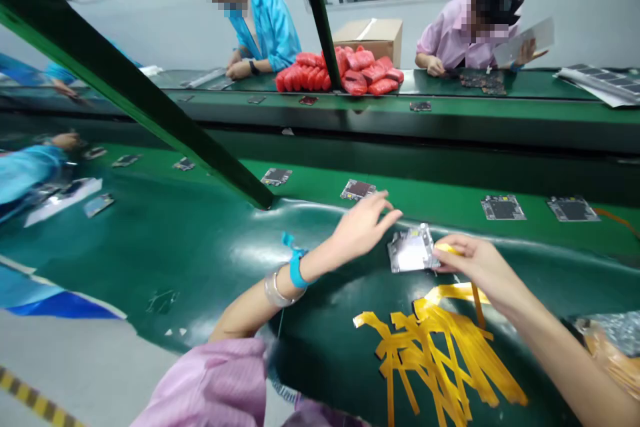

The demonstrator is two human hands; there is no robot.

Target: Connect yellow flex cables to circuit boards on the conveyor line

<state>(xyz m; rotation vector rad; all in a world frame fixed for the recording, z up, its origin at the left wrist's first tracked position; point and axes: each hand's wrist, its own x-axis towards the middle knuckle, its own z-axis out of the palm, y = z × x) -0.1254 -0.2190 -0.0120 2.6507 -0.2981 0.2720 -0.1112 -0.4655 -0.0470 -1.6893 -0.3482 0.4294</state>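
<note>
My left hand reaches forward over the green mat, fingers stretched and apart, holding nothing; its fingertips are just left of a small silvery board and near a dark board on the belt. My right hand pinches the right edge of the silvery board together with a strip of yellow tape. A blue strap and a clear bangle sit on my left wrist. Several yellow tape strips are stuck on the mat below my right hand.
Dark circuit boards lie spaced along the green belt. A slanted green beam crosses at left. Across the line two people work beside a pile of red packets and a cardboard box. Another person's blue sleeve is at far left.
</note>
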